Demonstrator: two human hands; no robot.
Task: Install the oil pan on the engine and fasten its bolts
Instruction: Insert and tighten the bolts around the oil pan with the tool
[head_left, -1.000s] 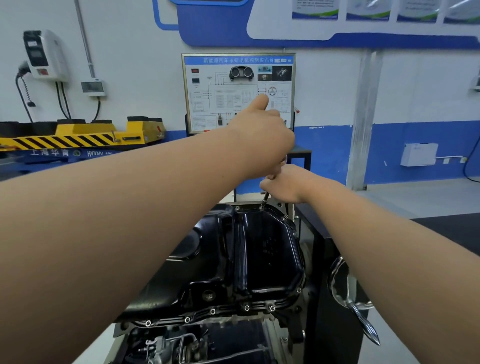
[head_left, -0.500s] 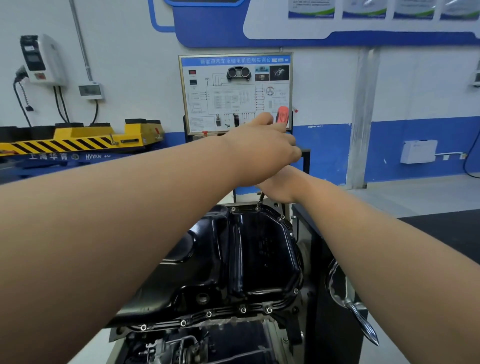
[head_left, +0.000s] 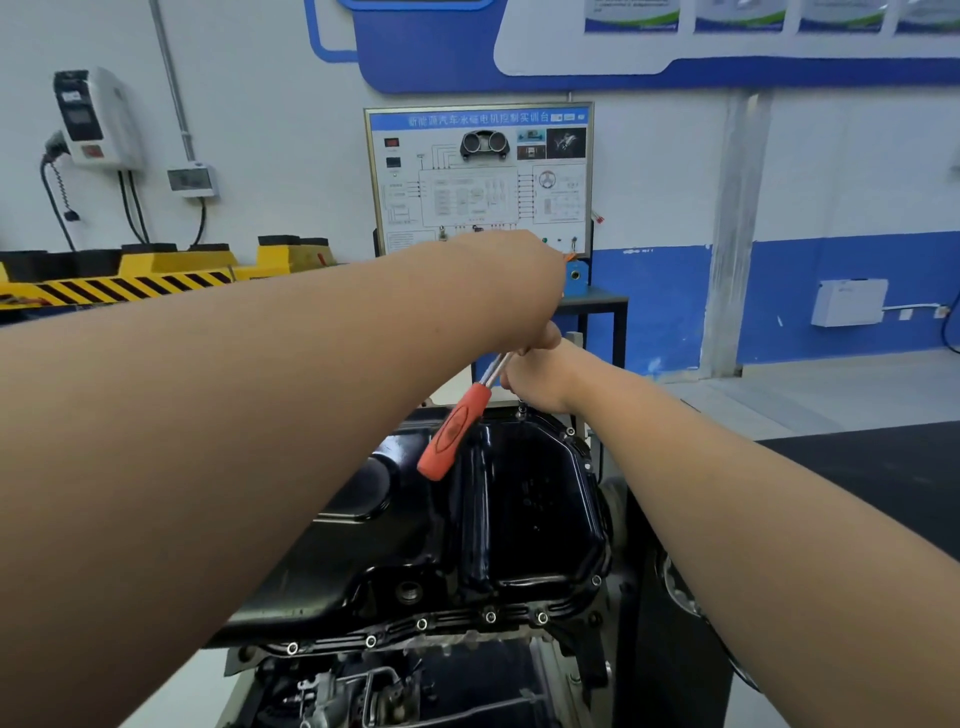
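Note:
The glossy black oil pan (head_left: 524, 519) sits on top of the engine (head_left: 363, 686), with several bolts (head_left: 490, 617) seated along its near flange. A ratchet with an orange handle (head_left: 452, 439) slants down towards me from the pan's far rim. My left hand (head_left: 524, 291) reaches across from the left and grips the ratchet's metal shank near its head. Just below it, my right hand (head_left: 540, 382) curls round the socket extension (head_left: 522, 411), which stands on a bolt at the far edge. The ratchet head is hidden by both hands.
A black engine stand (head_left: 675, 665) with a chrome part stands right of the pan. Behind are a wiring training board (head_left: 478, 176) on a dark table, a yellow and black striped lift (head_left: 130, 283) at the left, and a wall charger (head_left: 93, 119).
The orange handle has swung from pointing away, above my left hand, to pointing down towards me over the pan. Both hands stay at the far rim bolt.

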